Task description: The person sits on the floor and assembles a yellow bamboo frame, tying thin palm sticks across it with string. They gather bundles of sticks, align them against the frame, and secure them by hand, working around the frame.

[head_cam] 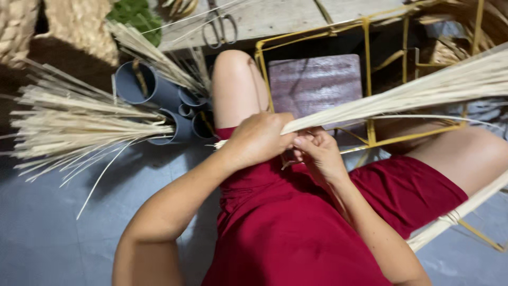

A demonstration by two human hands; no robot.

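Yellow frame (367, 79) and straw bundle (423, 90) ahead.

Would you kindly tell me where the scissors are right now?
In the head view, the scissors lie at the top, left of centre, on the wooden board, just above the person's knee.

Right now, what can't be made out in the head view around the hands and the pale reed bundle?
- Left hand: closed over the long pale reed bundle; the grip point is hidden.
- Right hand: fingertips curl inward, so what they pinch cannot be told.
- Bundle's far end: cut off by the right edge.
- Yellow metal wire frame: lower part hidden behind hands and lap.
- Steel scissors: top cut off.
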